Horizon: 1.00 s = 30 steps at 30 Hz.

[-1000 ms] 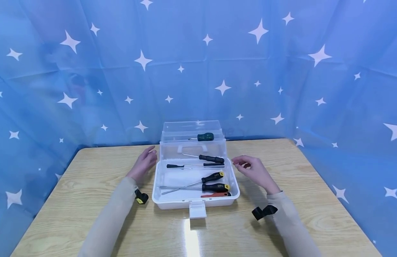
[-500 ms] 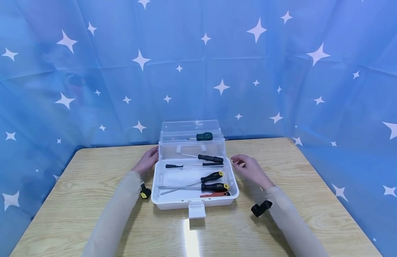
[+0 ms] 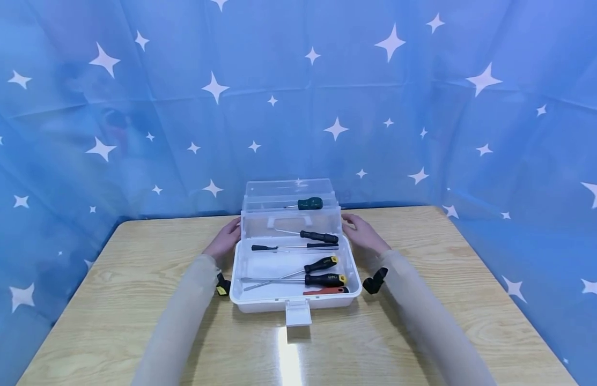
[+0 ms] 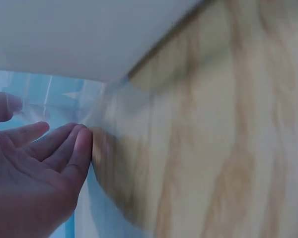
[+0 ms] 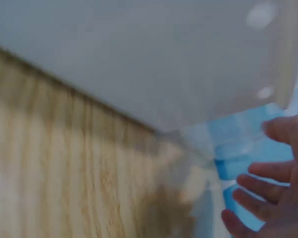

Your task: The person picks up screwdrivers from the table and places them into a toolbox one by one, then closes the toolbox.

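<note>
A white toolbox (image 3: 234, 271) stands on the table, its translucent lid (image 3: 253, 226) raised and tipped back. My left hand (image 3: 223, 239) is at the lid's left edge, fingers extended and slightly bent. On the opposite side, my right hand (image 3: 365, 236) reaches to the lid's right edge; its fingers (image 5: 263, 189) are spread in the right wrist view. Inside the box lie two black-and-yellow screwdrivers (image 3: 325, 280), with a red-handled tool (image 3: 325, 291) by the front wall. Behind them are a thin black-handled tool (image 3: 322, 245) and a black screwdriver (image 3: 319, 236). A green-handled screwdriver (image 3: 310, 203) lies higher, at the lid.
The box's white latch (image 3: 297, 313) hangs down at the front. A wooden table (image 3: 134, 279) extends around the box. Behind it hangs a blue curtain (image 3: 279, 128) with white stars, close to the table's back edge.
My right hand has moved forward and left to the lid's right edge. My left hand has shifted slightly right, up to the lid's left edge. The box and tools have stayed in place.
</note>
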Each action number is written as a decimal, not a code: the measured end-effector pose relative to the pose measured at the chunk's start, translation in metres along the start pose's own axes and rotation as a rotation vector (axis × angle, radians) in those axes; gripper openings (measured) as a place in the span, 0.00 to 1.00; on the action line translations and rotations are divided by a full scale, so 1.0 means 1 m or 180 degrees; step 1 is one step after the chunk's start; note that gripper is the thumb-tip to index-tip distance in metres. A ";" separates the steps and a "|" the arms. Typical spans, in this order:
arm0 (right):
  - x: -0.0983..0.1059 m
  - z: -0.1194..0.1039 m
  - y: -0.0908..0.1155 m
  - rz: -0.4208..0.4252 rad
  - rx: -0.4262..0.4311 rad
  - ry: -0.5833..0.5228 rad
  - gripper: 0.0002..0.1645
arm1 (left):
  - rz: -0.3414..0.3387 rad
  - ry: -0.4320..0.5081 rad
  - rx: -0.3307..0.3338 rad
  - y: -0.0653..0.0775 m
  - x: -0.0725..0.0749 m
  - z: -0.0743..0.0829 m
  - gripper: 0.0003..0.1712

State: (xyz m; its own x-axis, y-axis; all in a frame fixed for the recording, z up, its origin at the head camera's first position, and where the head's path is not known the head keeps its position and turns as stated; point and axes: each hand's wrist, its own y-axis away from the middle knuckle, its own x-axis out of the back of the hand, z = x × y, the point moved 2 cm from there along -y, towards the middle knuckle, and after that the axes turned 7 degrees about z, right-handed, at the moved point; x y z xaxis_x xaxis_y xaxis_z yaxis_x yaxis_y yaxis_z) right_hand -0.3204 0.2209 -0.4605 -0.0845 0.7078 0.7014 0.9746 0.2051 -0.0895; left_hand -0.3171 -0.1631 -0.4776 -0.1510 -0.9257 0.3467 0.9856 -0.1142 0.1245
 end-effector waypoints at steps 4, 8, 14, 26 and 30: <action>-0.005 0.003 -0.008 -0.0145 -0.0150 -0.0360 0.39 | -0.0016 0.0017 0.0018 0.001 -0.002 0.007 0.34; -0.007 0.003 -0.013 -0.0384 -0.0396 -0.0814 0.39 | -0.0048 0.0046 0.0063 0.000 -0.002 0.010 0.34; -0.006 0.004 -0.022 -0.0583 -0.0345 -0.0728 0.29 | -0.0133 0.0101 0.0066 -0.003 0.000 0.004 0.37; -0.005 -0.006 -0.023 -0.0468 -0.0019 -0.0594 0.38 | -0.0371 -0.0286 0.0043 -0.003 0.008 0.007 0.36; -0.005 -0.005 -0.024 -0.0427 -0.0056 -0.0490 0.38 | -0.0382 -0.0275 0.0067 -0.003 0.009 0.005 0.37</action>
State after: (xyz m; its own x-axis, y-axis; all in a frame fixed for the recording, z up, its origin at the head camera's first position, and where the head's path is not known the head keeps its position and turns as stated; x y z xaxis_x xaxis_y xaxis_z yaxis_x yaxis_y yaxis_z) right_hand -0.3428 0.2091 -0.4586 -0.2433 0.7702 0.5896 0.9558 0.2937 0.0108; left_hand -0.3219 -0.1691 -0.4700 -0.2745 -0.8713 0.4068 0.9584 -0.2138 0.1889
